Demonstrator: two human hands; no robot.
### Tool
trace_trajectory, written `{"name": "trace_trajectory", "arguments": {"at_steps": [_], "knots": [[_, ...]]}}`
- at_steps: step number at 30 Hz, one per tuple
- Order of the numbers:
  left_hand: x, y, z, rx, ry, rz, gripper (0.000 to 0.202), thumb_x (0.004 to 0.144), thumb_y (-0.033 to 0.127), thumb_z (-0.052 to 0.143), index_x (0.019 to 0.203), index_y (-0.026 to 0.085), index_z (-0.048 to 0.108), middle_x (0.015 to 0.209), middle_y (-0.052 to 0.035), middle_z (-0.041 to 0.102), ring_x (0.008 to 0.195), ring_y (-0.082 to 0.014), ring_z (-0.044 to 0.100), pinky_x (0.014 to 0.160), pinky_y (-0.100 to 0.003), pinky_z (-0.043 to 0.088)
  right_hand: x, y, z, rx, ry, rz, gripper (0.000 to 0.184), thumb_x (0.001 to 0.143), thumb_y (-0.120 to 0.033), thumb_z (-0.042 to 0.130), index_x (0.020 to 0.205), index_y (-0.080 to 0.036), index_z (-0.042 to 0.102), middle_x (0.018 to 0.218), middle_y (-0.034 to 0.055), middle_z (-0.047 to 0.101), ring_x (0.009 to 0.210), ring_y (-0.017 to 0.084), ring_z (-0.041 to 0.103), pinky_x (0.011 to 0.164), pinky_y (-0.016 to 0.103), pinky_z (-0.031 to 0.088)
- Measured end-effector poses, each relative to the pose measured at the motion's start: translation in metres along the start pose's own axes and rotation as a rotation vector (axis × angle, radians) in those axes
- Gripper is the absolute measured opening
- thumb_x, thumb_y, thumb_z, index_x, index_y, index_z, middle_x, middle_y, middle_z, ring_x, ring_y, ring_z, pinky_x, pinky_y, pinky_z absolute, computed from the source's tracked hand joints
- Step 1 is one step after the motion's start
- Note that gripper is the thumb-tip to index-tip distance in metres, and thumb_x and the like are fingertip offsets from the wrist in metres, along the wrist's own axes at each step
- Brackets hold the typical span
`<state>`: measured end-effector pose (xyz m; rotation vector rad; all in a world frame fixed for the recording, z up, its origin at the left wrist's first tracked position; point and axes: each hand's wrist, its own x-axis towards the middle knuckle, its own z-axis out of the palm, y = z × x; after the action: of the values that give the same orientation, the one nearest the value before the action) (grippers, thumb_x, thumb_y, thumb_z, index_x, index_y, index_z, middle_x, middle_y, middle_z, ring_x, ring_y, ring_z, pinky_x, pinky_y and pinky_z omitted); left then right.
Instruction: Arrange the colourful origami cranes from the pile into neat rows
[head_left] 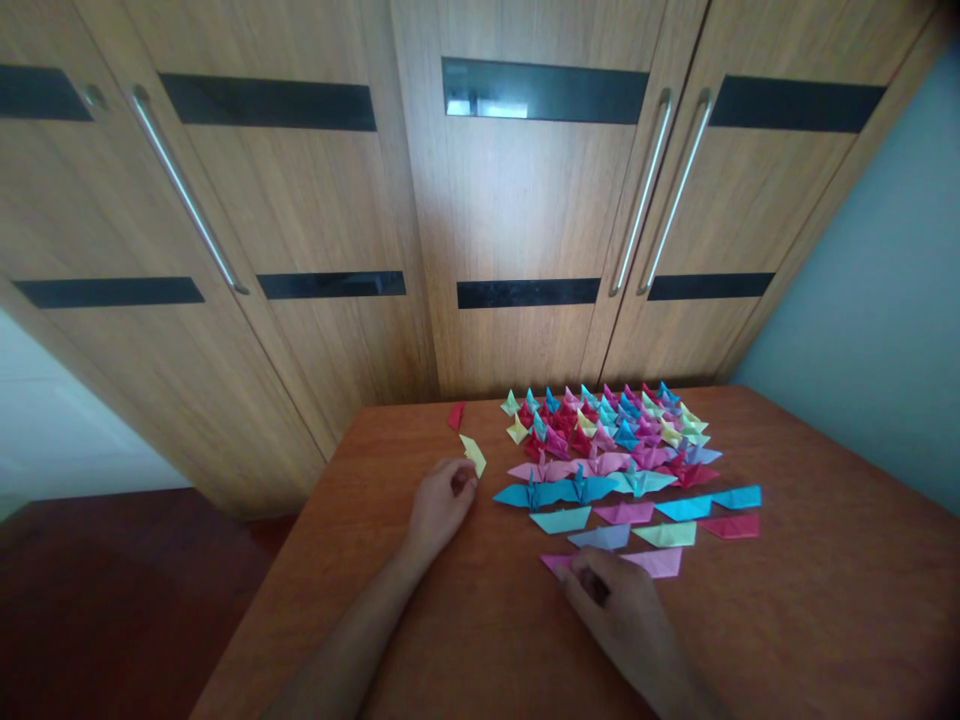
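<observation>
My left hand (442, 505) rests on the table left of the rows, its fingers curled and closed at the lower end of a yellow folded paper piece (475, 453). At the front of the rows, my right hand (622, 605) has thumb and fingers closed on a pink folded paper piece (553, 563), partly covered by the hand. A lighter pink folded piece (661, 563) lies just beyond its knuckles. Several flat folded pieces, including a lavender one (598, 538) and a pale green one (666, 535), lie in rows above that hand.
Behind the flat pieces stand rows of origami cranes, among them a blue crane (579, 488) and a pink crane (551, 468). A red folded piece (455, 416) lies at the table's back left. The wooden table (825, 560) meets a wardrobe (517, 350) with long metal handles.
</observation>
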<state>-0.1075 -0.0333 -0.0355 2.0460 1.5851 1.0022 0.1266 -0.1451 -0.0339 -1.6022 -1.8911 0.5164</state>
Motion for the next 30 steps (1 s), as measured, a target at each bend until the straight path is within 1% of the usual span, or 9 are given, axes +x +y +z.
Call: {"name": "trace_trajectory", "arguments": {"at_steps": [3, 5, 9, 14, 20, 24, 26, 28, 30], "knots": [[0.007, -0.001, 0.003, 0.188, 0.032, 0.034, 0.025, 0.08, 0.019, 0.053, 0.104, 0.019, 0.06, 0.104, -0.0056, 0.061, 0.09, -0.0176, 0.059, 0.083, -0.03, 0.045, -0.001, -0.013, 0.016, 0.035, -0.026, -0.081, 0.032, 0.087, -0.037, 0.045, 0.059, -0.021, 0.048, 0.054, -0.0032, 0.052, 0.051, 0.012, 0.049, 0.059, 0.024, 0.04], [0.013, 0.001, 0.006, 0.26, 0.034, 0.04, 0.026, 0.081, 0.02, 0.053, 0.106, 0.019, 0.059, 0.11, -0.0068, 0.058, 0.096, -0.0189, 0.057, 0.087, -0.031, 0.043, -0.003, -0.016, 0.022, 0.034, -0.036, -0.115, 0.032, 0.087, -0.034, 0.046, 0.058, -0.021, 0.047, 0.055, -0.0036, 0.052, 0.052, 0.011, 0.049, 0.063, 0.024, 0.04], [0.027, 0.006, 0.012, 0.326, 0.046, 0.036, 0.027, 0.082, 0.024, 0.053, 0.108, 0.019, 0.058, 0.116, -0.0097, 0.054, 0.107, -0.0232, 0.049, 0.095, -0.035, 0.037, -0.008, -0.014, 0.025, -0.015, -0.045, -0.137, 0.03, 0.086, -0.032, 0.048, 0.059, -0.02, 0.047, 0.059, -0.0028, 0.055, 0.054, 0.011, 0.05, 0.053, 0.022, 0.033], [0.036, 0.006, 0.017, 0.39, 0.038, -0.012, 0.02, 0.084, 0.028, 0.05, 0.097, 0.019, 0.063, 0.108, -0.0128, 0.059, 0.104, -0.0278, 0.048, 0.091, -0.041, 0.037, -0.009, -0.013, 0.025, -0.069, -0.038, -0.159, 0.03, 0.087, -0.031, 0.048, 0.059, -0.02, 0.048, 0.059, -0.0031, 0.055, 0.055, 0.01, 0.051, 0.053, 0.022, 0.03], [0.028, 0.003, 0.008, 0.343, -0.055, 0.099, 0.026, 0.083, 0.014, 0.046, 0.1, 0.022, 0.064, 0.113, -0.0067, 0.062, 0.105, -0.0225, 0.051, 0.093, -0.037, 0.037, -0.008, -0.015, 0.024, -0.045, -0.008, -0.172, 0.03, 0.087, -0.031, 0.048, 0.059, -0.02, 0.049, 0.059, -0.003, 0.055, 0.055, 0.01, 0.05, 0.053, 0.022, 0.03], [0.018, -0.001, -0.004, 0.265, -0.158, 0.212, 0.035, 0.073, -0.002, 0.043, 0.079, 0.023, 0.067, 0.104, -0.0004, 0.067, 0.102, -0.0168, 0.056, 0.093, -0.031, 0.04, -0.009, -0.016, 0.023, -0.047, -0.016, -0.162, 0.029, 0.087, -0.031, 0.048, 0.06, -0.02, 0.049, 0.06, -0.0027, 0.056, 0.056, 0.01, 0.051, 0.054, 0.022, 0.03], [0.014, -0.003, -0.01, 0.188, -0.206, 0.264, 0.038, 0.068, -0.006, 0.04, 0.07, 0.023, 0.065, 0.097, 0.0003, 0.069, 0.099, -0.0161, 0.057, 0.093, -0.031, 0.041, -0.009, -0.016, 0.023, -0.055, -0.02, -0.161, 0.03, 0.087, -0.031, 0.047, 0.06, -0.019, 0.048, 0.061, -0.0026, 0.056, 0.056, 0.01, 0.051, 0.054, 0.022, 0.03], [0.01, -0.005, -0.016, 0.107, -0.216, 0.289, 0.039, 0.064, -0.008, 0.038, 0.067, 0.022, 0.064, 0.094, -0.0003, 0.069, 0.099, -0.0163, 0.058, 0.093, -0.033, 0.041, -0.009, -0.015, 0.024, -0.057, -0.023, -0.154, 0.03, 0.087, -0.032, 0.047, 0.06, -0.019, 0.047, 0.061, -0.0025, 0.055, 0.056, 0.01, 0.05, 0.055, 0.022, 0.03], [0.006, -0.006, -0.02, 0.067, -0.168, 0.272, 0.04, 0.064, -0.008, 0.036, 0.071, 0.022, 0.063, 0.096, -0.0005, 0.068, 0.1, -0.016, 0.057, 0.094, -0.033, 0.041, -0.009, -0.015, 0.024, -0.053, -0.025, -0.145, 0.03, 0.087, -0.032, 0.047, 0.06, -0.019, 0.047, 0.061, -0.0025, 0.055, 0.056, 0.01, 0.05, 0.055, 0.023, 0.03]]}}
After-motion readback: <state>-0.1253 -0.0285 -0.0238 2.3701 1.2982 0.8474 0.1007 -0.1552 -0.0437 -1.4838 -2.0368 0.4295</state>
